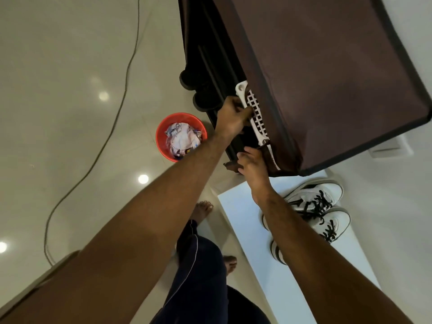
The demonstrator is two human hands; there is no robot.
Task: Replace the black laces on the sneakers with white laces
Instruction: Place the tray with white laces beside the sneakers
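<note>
Two sneakers [313, 206] behind right forearm, red bin [181, 136] left

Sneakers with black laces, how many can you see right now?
2. Both sit side by side on the white table at lower right: the farther sneaker nearer the brown fabric cabinet, the nearer sneaker beside it, each partly hidden behind the right forearm.

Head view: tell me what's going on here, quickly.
A person stands at a brown fabric cabinet. The left hand grips the edge of a white lattice basket inside it, while the right hand pinches the brown fabric flap at the opening. The white sneakers sit on a white table below, black laces still threaded. A red bin of crumpled paper stands on the floor.
</note>
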